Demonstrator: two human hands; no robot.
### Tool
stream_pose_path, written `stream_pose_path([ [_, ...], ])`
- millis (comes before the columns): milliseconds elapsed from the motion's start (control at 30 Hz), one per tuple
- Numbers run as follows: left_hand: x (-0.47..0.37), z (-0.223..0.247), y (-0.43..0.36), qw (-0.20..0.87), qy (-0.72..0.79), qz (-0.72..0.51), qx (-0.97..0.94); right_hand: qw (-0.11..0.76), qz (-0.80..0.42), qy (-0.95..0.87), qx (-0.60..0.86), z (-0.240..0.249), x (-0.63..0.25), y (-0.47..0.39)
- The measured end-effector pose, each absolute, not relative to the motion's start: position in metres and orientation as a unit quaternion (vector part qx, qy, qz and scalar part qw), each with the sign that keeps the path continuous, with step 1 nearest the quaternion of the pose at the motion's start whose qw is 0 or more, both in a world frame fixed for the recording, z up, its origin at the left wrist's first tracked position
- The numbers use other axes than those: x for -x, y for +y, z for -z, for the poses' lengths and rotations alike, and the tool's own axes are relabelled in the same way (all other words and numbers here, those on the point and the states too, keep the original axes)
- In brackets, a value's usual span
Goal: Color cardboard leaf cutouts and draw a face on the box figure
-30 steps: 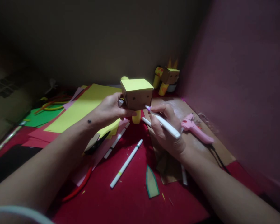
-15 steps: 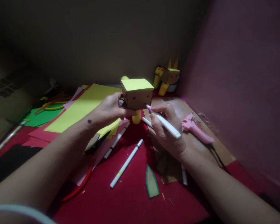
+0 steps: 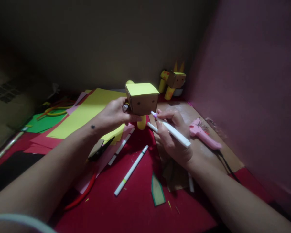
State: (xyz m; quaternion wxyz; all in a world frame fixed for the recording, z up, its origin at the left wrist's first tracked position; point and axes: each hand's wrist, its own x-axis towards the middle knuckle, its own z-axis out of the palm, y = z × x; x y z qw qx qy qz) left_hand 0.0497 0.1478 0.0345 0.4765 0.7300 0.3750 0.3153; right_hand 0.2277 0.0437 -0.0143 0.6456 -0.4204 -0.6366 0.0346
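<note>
A cardboard animal figure with a yellow paper top and two dark dots on its front stands upright on a yellow tube leg. My left hand is closed around the left side of its box-shaped head, thumb beneath; a small pale cap also shows at those fingers. My right hand grips a white marker with a purple band. The marker's tip is by the lower right corner of the head's front; whether it touches, I cannot tell. Below lie another white marker and a pointed cardboard piece edged in green.
Red-handled scissors and sheets of yellow paper lie to the left. A pink glue gun rests on a cardboard sheet at right. A similar finished-looking animal figure stands behind, near the wall.
My right hand and the marker have shifted slightly down, the tip moving a little away from the head's front. My left hand keeps its hold on the figure.
</note>
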Motion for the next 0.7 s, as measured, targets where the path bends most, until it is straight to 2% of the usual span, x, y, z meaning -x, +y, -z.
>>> stream_pose_path([
  [300, -0.0487, -0.0343, 0.1487, 0.463, 0.382, -0.308, -0.738, 0.65, -0.085, -0.621, 0.43, 0.0149, -0.2277, 0.0401],
  [700, -0.0476, -0.034, 0.1482, 0.482, 0.377, -0.32, -0.723, 0.644, -0.065, -0.624, 0.437, 0.012, -0.2305, 0.0373],
])
